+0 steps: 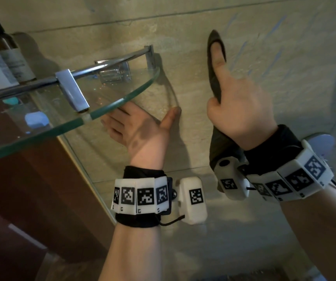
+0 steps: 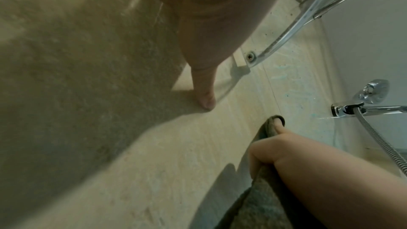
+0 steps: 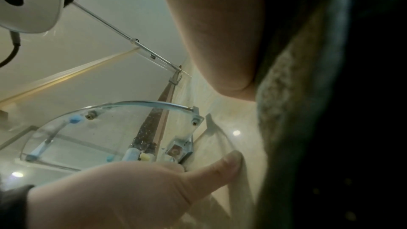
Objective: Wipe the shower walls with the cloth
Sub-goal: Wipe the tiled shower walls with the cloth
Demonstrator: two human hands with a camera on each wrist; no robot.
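The right hand (image 1: 242,110) is pressing the cloth (image 1: 215,78) against the wall (image 1: 183,37), thumb pinching its edge, forefinger extended over it. The left hand (image 1: 138,126), fingers straight, is bracing its thumb on the wall left of the cloth, under the glass shelf (image 1: 122,92). Likely hazards: a leftward stroke could be knocking the shelf or the bottles (image 1: 3,57) beyond the left hand; the loose cloth tail could be slipping free. Bottle labels are too blurred to read.

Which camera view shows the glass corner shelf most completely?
The right wrist view: the whole glass shelf shows from below, with its rail and brackets. The head view cuts its left part off. The left wrist view shows only the chrome rail.
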